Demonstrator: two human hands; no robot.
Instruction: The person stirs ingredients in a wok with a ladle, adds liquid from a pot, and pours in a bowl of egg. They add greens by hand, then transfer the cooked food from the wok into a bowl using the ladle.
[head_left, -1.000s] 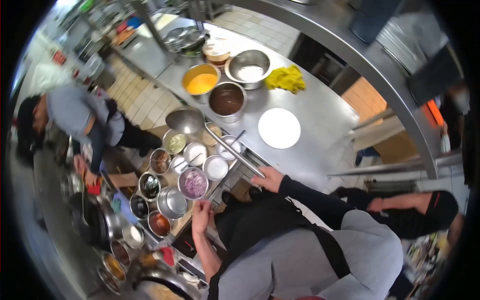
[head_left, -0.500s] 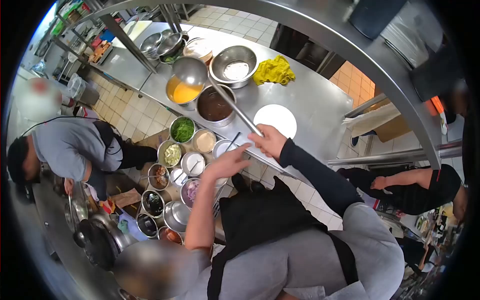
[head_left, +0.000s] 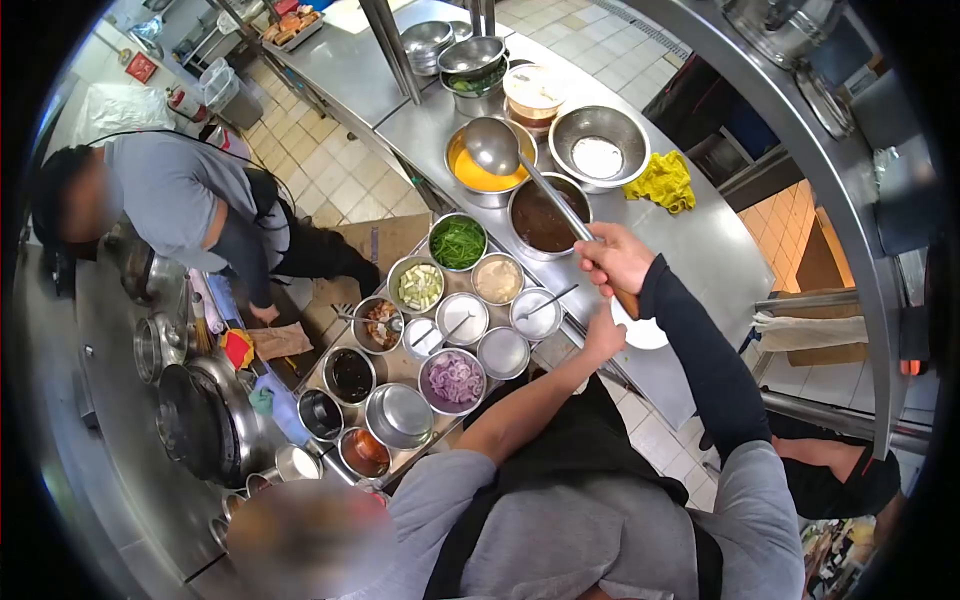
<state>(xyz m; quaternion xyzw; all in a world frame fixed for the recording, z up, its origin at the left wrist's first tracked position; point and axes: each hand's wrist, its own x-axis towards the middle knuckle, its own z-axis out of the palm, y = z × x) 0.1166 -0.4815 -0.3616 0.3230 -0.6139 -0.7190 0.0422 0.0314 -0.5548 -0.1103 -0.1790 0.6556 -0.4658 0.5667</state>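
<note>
My right hand (head_left: 617,260) is wrapped round the wooden-ended handle of a long metal ladle (head_left: 492,147). The ladle's bowl hangs over a pot of orange liquid (head_left: 482,170), beside a pot of dark brown sauce (head_left: 545,215). My left hand (head_left: 604,337) is at the near edge of a white plate (head_left: 643,328), just below my right hand, with its fingers together; what they hold, if anything, is hidden. The plate lies on the steel table (head_left: 690,250), partly covered by my hands and sleeve.
Metal containers of green strips (head_left: 458,242), chopped onion (head_left: 453,380) and sauces stand left of me. A steel bowl (head_left: 598,148) and yellow cloth (head_left: 660,183) lie behind the pots. A co-worker (head_left: 200,200) bends over the stove (head_left: 205,420); another person's arm (head_left: 830,459) shows at right.
My view has shifted. My left hand has moved from above the containers to the plate, its fingers now together. The ladle remains in my right hand, over the orange liquid.
</note>
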